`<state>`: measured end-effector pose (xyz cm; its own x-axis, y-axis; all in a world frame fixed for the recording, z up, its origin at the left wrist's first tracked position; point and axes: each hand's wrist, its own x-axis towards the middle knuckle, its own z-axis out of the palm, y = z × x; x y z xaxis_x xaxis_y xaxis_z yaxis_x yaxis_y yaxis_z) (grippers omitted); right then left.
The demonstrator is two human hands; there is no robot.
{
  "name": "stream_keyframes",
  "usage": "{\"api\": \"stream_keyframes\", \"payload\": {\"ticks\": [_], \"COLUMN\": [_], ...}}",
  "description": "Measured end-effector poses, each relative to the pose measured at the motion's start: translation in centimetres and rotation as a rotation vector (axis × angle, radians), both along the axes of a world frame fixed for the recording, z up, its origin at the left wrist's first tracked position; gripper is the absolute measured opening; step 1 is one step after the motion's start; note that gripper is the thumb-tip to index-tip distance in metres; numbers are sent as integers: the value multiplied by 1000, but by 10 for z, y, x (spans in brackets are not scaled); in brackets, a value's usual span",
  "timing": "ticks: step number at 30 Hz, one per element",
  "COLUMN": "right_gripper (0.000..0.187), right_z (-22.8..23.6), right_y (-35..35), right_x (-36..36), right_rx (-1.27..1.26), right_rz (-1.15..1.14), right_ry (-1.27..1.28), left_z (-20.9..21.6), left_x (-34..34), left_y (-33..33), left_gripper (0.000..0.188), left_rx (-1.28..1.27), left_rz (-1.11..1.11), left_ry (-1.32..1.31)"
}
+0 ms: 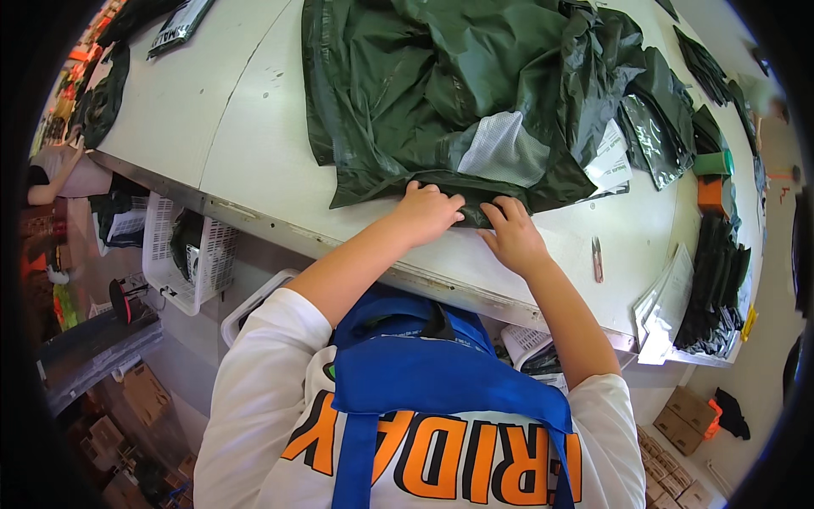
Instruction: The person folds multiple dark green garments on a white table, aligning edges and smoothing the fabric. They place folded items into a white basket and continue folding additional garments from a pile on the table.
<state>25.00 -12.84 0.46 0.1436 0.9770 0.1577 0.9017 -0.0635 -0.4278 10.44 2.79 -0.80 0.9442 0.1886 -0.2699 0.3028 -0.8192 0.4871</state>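
Observation:
A dark green, shiny rain garment (381, 102) lies spread and wrinkled across the white table, a patch of pale mesh lining (506, 151) showing near its close edge. At that edge, my left hand (428, 212) is closed with bent fingers on the fabric. Just right of it, my right hand (511, 233) pinches the same edge, its thumb and fingertips on a small folded strip. Part of the fold is hidden beneath my fingers. To the right of my right hand lies a small pair of thread snips (598, 259), touched by neither hand.
Folded dark packs (653, 140) and white papers (610, 161) lie right of the garment. Farther right are a green roll (713, 163), a stack of dark pieces (716, 284) and clear sheets (664, 301). A white basket (157, 246) hangs below the table's left edge. Another person's arm (55, 188) shows at far left.

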Motion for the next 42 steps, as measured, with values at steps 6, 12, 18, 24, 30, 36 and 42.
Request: {"api": "stream_keyframes", "payload": {"ticks": [6,12,18,24,30,36,42], "right_gripper": [29,22,19,33,26,16,21], "right_z": [-1,4,18,43,28,-3,-20], "right_y": [-1,5,6,-1,-5,-9,-5], "right_x": [10,0,1,-9,-10,-21,-24], "right_rx": [-144,-180,-167,-61,-128,-12,-171], "right_rz": [-14,-145,-244,-130,-65,-121,-306], "right_ry": [-139,-212,-268,-251,-244,-246,-72], "left_z": [8,14,25,33,29,11,19], "left_x": [-5,-16,-14,-22,-34,-48,-30], "left_y": [-1,-3,12,23,24,26,21], "left_gripper": [26,33,24,16,23,20,16], "left_rx": [27,262,313,302,352,222,349], "left_rz": [134,84,-6,-68,-76,-131,-155], "left_ry": [-59,-285,-229,-296,-326,-224,-2]}}
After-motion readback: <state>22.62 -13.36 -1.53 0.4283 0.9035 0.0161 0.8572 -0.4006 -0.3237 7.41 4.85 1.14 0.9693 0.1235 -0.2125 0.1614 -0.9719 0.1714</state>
